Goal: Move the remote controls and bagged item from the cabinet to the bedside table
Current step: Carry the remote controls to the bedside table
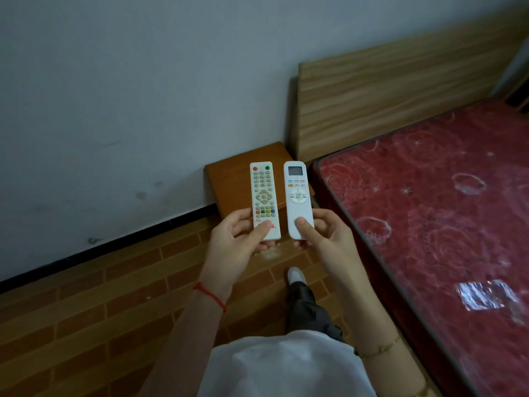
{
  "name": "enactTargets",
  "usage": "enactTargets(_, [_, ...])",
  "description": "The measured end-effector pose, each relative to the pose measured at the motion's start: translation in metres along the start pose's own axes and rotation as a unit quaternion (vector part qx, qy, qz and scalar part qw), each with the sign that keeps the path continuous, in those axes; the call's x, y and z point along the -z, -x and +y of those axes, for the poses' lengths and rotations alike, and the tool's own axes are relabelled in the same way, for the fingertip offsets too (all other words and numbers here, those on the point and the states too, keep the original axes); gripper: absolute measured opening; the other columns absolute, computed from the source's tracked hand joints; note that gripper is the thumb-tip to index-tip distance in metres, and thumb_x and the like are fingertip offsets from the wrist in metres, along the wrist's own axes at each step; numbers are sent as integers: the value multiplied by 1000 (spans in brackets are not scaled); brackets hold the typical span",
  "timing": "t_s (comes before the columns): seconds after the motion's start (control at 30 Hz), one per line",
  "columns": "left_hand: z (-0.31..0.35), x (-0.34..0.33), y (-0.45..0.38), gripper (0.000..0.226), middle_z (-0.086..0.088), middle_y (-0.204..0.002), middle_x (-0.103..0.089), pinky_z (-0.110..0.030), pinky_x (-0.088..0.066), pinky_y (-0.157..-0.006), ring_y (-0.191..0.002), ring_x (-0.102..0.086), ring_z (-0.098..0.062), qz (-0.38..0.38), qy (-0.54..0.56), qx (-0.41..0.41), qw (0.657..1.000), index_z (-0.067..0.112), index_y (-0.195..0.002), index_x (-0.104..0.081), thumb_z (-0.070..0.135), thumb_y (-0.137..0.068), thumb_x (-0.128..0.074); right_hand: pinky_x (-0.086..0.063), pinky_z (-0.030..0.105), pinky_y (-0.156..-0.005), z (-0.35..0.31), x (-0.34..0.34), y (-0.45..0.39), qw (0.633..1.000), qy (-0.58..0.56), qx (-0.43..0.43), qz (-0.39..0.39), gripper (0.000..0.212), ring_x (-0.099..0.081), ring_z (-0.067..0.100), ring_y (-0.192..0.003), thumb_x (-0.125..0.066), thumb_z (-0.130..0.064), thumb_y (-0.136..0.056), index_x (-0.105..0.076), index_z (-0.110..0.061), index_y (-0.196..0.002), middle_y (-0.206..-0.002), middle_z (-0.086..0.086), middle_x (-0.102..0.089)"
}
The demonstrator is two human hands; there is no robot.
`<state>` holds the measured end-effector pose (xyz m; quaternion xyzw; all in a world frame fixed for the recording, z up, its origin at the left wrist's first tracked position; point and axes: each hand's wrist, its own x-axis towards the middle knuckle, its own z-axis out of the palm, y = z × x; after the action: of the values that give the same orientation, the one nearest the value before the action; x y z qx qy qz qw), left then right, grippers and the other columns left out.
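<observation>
I observed the left hand (234, 239) clasped on the lower end of the TV remote (264, 200), thumb pressed across its face and the other fingers wrapped beneath. The right hand (320, 239) gripped the lower end of the white air-conditioner remote (297, 197) the same way, thumb on top. Both remotes were held face up, side by side and close but apart, at the centre of the frame, pointing away from me. Behind them, at centre frame, stood the bedside table (229, 179), brown-topped, set against the wall (143, 96) and just beside the wooden headboard (386, 90). The remotes were above it in the picture; whether they touched it I could not tell. A red patterned mattress (429, 210) filled the right of the frame. I noted a red string (210, 296) on the left wrist and a thin bracelet (378, 349) on the right. No bagged item was in view.
</observation>
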<state>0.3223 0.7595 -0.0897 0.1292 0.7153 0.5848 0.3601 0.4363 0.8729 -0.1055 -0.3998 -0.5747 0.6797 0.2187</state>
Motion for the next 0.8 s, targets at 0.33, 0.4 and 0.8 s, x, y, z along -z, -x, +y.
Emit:
enactTargets(0.33, [59,-89,-157,33,3,-120,-66,-35,-62,-79,-93,-73,-18,99,-19,0,995,26,-117,-59,27,-86,-71,-56,29,-63,-54,44,-200,995,74,11,-62,28,-72,15,-71,-67,-20,-90,-57,-9,-114,-97,5,-75])
enactTargets(0.4, [63,-101,-184,39,5,-116,-66,-29,-62,-74,-83,-75,-14,120,0,17,993,22,-123,-60,26,-86,-71,-56,30,-66,-55,48,-236,993,96,6,-64,29,-73,16,-80,-67,-21,-89,-58,-10,-114,-99,3,-74])
enactTargets(0.8, [6,-135,-372,34,0,-111,-74,-19,-59,-65,-76,-73,-6,236,68,140,959,18,-115,-70,22,-82,-76,-57,26,-66,17,27,-426,981,159,-96,-58,35,-71,13,-80,-68,-22,-89,-58,-6,-118,-107,9,-72])
